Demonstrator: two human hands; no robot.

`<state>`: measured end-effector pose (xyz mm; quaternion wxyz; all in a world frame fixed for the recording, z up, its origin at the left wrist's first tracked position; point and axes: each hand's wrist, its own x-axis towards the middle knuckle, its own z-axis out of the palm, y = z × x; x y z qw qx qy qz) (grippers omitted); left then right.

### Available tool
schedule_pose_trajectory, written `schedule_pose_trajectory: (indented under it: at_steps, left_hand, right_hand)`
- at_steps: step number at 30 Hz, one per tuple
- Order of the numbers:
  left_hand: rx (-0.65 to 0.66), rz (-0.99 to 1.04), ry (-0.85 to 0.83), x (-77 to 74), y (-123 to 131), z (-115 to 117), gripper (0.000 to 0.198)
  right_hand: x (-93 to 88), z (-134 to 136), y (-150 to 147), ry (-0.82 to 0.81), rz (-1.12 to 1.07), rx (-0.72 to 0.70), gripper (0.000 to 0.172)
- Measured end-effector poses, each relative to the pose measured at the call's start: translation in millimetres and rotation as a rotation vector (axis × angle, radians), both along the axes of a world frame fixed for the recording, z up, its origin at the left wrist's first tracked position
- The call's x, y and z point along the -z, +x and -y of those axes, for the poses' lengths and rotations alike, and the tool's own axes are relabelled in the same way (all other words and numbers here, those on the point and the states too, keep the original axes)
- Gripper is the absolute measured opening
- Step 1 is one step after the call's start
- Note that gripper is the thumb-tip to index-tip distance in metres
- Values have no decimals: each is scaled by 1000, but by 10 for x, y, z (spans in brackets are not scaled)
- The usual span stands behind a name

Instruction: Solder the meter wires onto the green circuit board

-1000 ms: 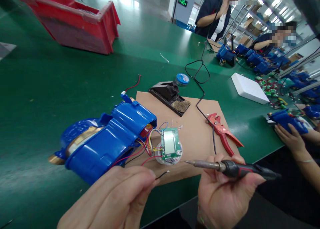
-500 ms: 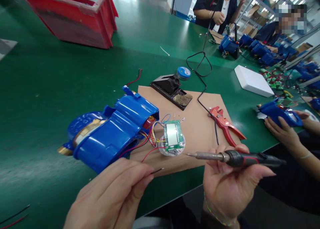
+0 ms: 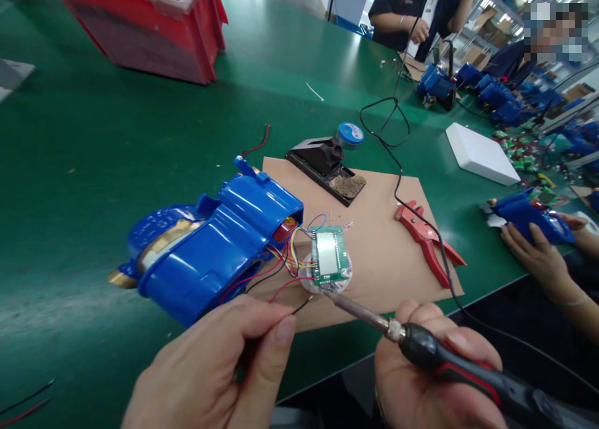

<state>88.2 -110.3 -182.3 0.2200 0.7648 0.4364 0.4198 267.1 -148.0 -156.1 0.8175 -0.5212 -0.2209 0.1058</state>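
Note:
Between the thumb and fingers of my left hand [image 3: 219, 360] is pinched a thin black wire [image 3: 303, 305], its bare end pointing at the circuit board. My right hand [image 3: 435, 373] is wrapped round a soldering iron [image 3: 449, 357], whose tip reaches the lower edge of the green circuit board [image 3: 330, 254]; whether it touches is unclear. The board has a pale display and rests on a round clear-and-white piece [image 3: 306, 283]. Red, yellow, blue and black wires run from it into a blue plastic housing [image 3: 210, 248] with brass fittings, lying on its side to the left.
On the cardboard sheet [image 3: 374, 241] are a soldering stand [image 3: 318, 157] with a brown sponge and red wire strippers [image 3: 425, 241]. A solder tin [image 3: 350, 133], a red bin [image 3: 163, 35] and a white foam block [image 3: 482, 154] stand beyond. A co-worker's hands [image 3: 538, 254] hold another blue housing at right.
The soldering iron has swung from level to slanting, its tip moving left to the board's lower edge. My left hand has lifted the black wire's end slightly toward the board.

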Motion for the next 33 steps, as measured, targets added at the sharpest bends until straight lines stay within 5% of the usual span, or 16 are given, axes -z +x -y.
schedule_pose_trajectory:
  at_steps: [8, 14, 23, 33]
  left_hand:
    - [58, -32, 64, -120, 154, -84, 9]
    - [-80, 36, -23, -108, 193, -25, 21]
    - [58, -41, 33, -129, 109, -69, 12]
    - [-82, 29, -13, -135, 261, -22, 36]
  right_hand:
    - [-35, 16, -48, -12, -3, -6, 34]
    - [-34, 4, -42, -24, -1, -25, 32]
    - [-6, -37, -50, -1, 82, -39, 30]
    - [111, -26, -22, 83, 235, -35, 24]
